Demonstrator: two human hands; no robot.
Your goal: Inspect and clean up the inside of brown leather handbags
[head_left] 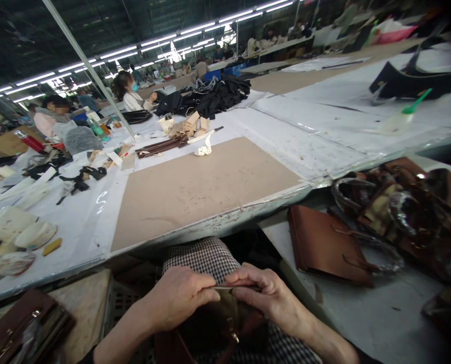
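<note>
Both my hands rest low in my lap over checked trousers, below the table edge. My left hand [180, 296] is closed, fingers curled onto the top edge of a dark brown leather bag [218, 328]. My right hand [269, 298] pinches the same thin edge from the other side, fingertips meeting the left hand's. A small brass clasp shows on the bag's front below my hands. Most of the bag is dark and partly cut off by the frame's bottom.
A tan cardboard mat [203, 187] lies on the white work table ahead. A flat brown leather bag [324, 245] and a heap of plastic-wrapped bags [407, 212] sit to the right. Another brown bag [16, 328] lies lower left. Leather strips, tools and seated co-workers are farther back left.
</note>
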